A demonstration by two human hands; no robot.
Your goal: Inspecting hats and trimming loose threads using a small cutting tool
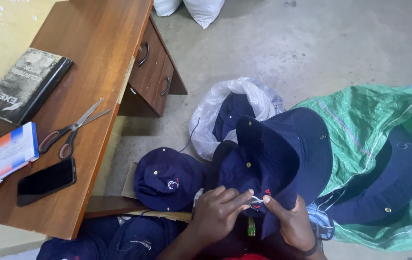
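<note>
We hold the navy hat point(268, 159) up in front of us, near the middle. Our left hand point(218, 212) pinches a white thread point(255, 199) at its emblem, and our right hand point(290, 221) grips the brim to keep the cloth tight. The scissors point(71, 132) lie on the table point(95, 58) at left.

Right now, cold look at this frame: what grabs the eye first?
The navy bucket hat at centre, pinched near its small emblem by the left hand and right hand. Then the green woven sack on the right, and scissors on the wooden desk to the left.
</note>
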